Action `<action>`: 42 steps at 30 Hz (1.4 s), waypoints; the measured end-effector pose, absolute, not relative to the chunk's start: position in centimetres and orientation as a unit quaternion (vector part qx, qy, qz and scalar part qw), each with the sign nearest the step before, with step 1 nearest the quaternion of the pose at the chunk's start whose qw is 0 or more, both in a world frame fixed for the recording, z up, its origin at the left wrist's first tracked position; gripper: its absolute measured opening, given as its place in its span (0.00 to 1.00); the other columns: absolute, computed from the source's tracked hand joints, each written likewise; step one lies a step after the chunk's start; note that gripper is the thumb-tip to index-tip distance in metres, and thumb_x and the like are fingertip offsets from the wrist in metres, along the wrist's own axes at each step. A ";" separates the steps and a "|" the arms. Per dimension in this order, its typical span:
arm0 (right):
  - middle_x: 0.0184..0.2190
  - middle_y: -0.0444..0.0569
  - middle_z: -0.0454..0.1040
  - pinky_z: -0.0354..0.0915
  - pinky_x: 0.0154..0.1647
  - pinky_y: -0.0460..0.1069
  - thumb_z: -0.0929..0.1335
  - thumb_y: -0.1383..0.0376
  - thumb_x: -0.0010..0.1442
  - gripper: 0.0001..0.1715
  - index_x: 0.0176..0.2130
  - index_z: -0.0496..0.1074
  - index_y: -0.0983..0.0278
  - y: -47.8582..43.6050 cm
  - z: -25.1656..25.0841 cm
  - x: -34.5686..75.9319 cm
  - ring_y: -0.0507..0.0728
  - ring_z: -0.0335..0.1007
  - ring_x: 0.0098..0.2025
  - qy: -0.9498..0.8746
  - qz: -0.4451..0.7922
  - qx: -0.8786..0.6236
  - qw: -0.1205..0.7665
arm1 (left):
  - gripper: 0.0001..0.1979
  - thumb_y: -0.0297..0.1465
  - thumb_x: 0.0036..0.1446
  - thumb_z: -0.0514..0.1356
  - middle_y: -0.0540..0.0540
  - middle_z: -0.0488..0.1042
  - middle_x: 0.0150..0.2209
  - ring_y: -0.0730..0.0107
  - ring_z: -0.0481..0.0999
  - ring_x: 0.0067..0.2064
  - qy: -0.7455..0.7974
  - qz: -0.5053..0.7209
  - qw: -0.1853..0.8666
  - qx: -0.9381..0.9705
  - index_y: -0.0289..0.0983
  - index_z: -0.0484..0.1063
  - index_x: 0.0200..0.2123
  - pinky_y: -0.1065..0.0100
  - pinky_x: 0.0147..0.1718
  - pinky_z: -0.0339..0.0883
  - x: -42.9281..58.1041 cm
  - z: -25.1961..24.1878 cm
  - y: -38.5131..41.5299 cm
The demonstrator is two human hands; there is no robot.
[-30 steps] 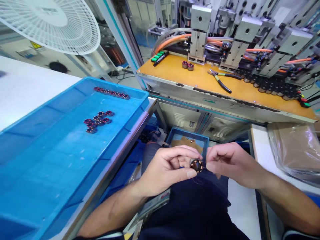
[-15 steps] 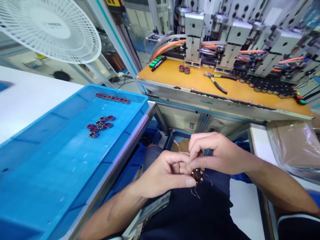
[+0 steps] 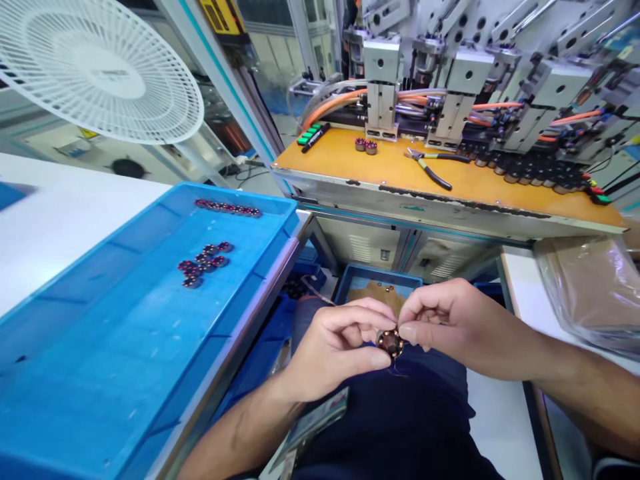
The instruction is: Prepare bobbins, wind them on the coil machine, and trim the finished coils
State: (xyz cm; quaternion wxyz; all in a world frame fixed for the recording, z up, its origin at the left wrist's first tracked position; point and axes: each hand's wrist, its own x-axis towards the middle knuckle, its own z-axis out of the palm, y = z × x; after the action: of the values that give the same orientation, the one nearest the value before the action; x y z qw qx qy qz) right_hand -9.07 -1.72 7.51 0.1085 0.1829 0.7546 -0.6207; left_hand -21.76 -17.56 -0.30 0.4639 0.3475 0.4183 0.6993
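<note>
Between the thumb and fingers of my left hand [image 3: 340, 343] is a small ring-shaped motor stator [image 3: 390, 343] with copper windings, its open face turned up towards me. Thin wire ends hang below it, over my lap. My right hand [image 3: 445, 327] is closed in a pinch at the stator's upper right edge, thumb and forefinger touching or nearly touching it. Whatever lies between those fingertips, perhaps a fine wire, is too small to make out.
To the left, a blue tray [image 3: 150, 373] holds several stators [image 3: 203, 263]. Ahead, an orange machine bench [image 3: 330, 163] carries cutting pliers [image 3: 433, 167], a marker [image 3: 315, 137] and more stators [image 3: 366, 146]. A white fan [image 3: 107, 73] stands at upper left; a plastic-wrapped package [image 3: 590, 293] lies right.
My right hand has moved right and slightly down, from above the stator to its upper right edge. The stator has risen slightly in my left hand. The camera view has shifted a little.
</note>
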 end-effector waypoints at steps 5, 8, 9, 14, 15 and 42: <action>0.27 0.40 0.72 0.59 0.30 0.42 0.67 0.65 0.62 0.08 0.32 0.74 0.64 -1.6 7.5 -8.9 0.46 0.64 0.28 0.803 -0.580 0.114 0.080 | 0.15 0.27 0.46 0.72 0.45 0.76 0.40 0.75 0.76 0.32 0.380 0.700 0.508 0.329 0.42 0.82 0.40 0.73 0.34 0.72 -21.8 -0.5 -17.8; 0.28 0.40 0.72 0.59 0.32 0.42 0.67 0.65 0.63 0.08 0.32 0.74 0.64 -1.8 7.3 -8.5 0.46 0.64 0.29 0.821 -0.564 0.074 0.044 | 0.16 0.28 0.45 0.73 0.45 0.75 0.39 0.74 0.76 0.32 0.357 0.699 0.530 0.320 0.43 0.82 0.40 0.73 0.32 0.72 -21.7 -0.4 -17.7; 0.27 0.39 0.72 0.59 0.31 0.41 0.67 0.65 0.63 0.08 0.32 0.73 0.64 -1.8 7.2 -8.4 0.45 0.64 0.29 0.821 -0.565 0.067 0.038 | 0.17 0.28 0.44 0.73 0.45 0.74 0.39 0.74 0.77 0.32 0.353 0.700 0.533 0.318 0.44 0.83 0.40 0.73 0.31 0.72 -21.6 -0.4 -17.6; 0.26 0.38 0.71 0.58 0.30 0.41 0.67 0.67 0.63 0.07 0.32 0.73 0.64 -2.1 7.2 -8.0 0.45 0.62 0.28 0.809 -0.582 0.075 0.029 | 0.19 0.27 0.42 0.74 0.46 0.72 0.39 0.77 0.75 0.32 0.340 0.705 0.528 0.331 0.43 0.82 0.41 0.75 0.33 0.72 -21.4 -0.6 -17.5; 0.26 0.38 0.71 0.58 0.29 0.41 0.67 0.67 0.64 0.08 0.32 0.73 0.64 -2.2 7.3 -7.9 0.45 0.62 0.27 0.807 -0.585 0.080 0.031 | 0.19 0.28 0.42 0.75 0.47 0.72 0.39 0.78 0.75 0.32 0.340 0.705 0.524 0.335 0.43 0.82 0.41 0.76 0.33 0.71 -21.5 -0.6 -17.4; 0.37 0.51 0.78 0.70 0.42 0.48 0.69 0.72 0.61 0.08 0.43 0.73 0.69 -1.4 5.7 -8.2 0.51 0.73 0.39 0.893 -0.296 -0.214 -0.264 | 0.17 0.30 0.39 0.76 0.47 0.73 0.35 0.75 0.75 0.33 0.251 0.699 0.618 0.257 0.33 0.79 0.34 0.75 0.34 0.70 -21.2 -0.5 -17.1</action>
State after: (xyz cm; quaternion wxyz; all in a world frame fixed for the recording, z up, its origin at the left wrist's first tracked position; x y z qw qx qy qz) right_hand -8.23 -1.38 5.67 -0.2637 -0.2137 0.8929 -0.2957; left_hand -21.15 -17.06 -0.47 0.6180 0.2573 0.2508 0.6993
